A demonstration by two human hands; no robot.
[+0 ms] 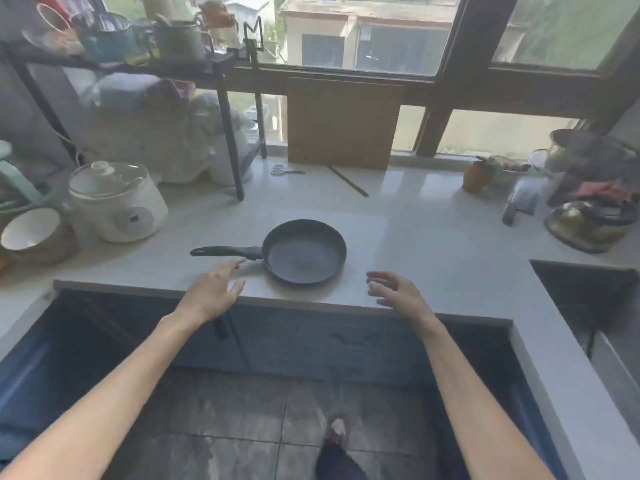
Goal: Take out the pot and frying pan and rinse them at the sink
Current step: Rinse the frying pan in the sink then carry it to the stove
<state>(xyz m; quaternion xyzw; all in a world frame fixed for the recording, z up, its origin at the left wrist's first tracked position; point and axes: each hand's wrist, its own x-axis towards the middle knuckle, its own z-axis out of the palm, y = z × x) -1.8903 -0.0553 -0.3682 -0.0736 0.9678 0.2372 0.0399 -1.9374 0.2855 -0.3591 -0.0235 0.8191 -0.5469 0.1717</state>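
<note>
Plainly the round black metal frying pan (pixel 304 251) at mid-frame on the pale desk (pixel 433 230) looks rigid and fairly heavy, best taken by its long black handle (pixel 227 251), near the open, empty left hand (pixel 213 289); the right hand (pixel 398 292) hovers open too.

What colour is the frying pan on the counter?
The frying pan is black, handle included, seen in the head view.

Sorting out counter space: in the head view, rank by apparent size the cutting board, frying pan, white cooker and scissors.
1. cutting board
2. frying pan and white cooker: look alike in size, unranked
3. scissors
</note>
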